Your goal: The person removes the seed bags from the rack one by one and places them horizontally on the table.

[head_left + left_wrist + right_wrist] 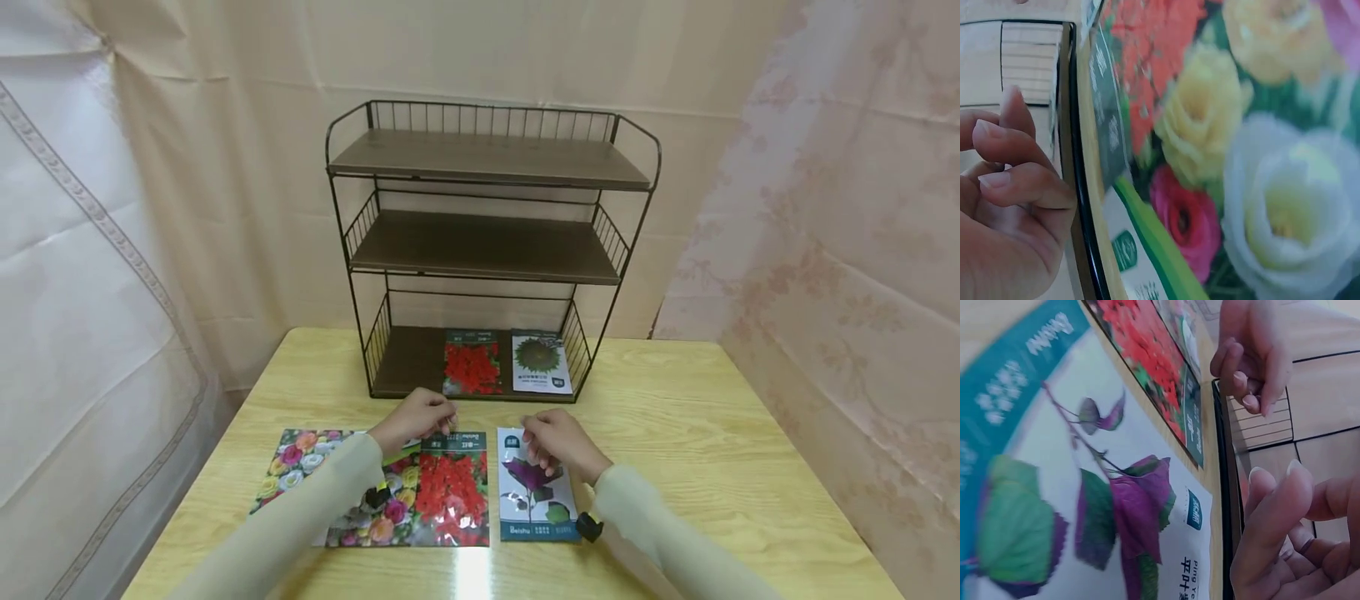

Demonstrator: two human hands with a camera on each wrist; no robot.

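Observation:
My left hand (420, 414) hovers over the upper edge of a seed packet with red flowers (453, 483). Its fingers are loosely bent around nothing, as the left wrist view also shows the hand (1019, 200). Rose-printed packaging (300, 454) lies to the left, partly covered by my left sleeve. Above the top right part of a white and teal packet with purple leaves (525, 496), my right hand (562, 442) hangs with relaxed, bent fingers and holds nothing. The right wrist view has this hand (1300, 544) beside that packet's top edge.
Behind the packets stands a three-tier rack with brown shelves (487, 242) and a black wire frame. On its bottom shelf lie another red-flower packet (472, 367) and a white packet with a green flower head (540, 358). Cloth (225, 167) hangs around the wooden table (712, 467).

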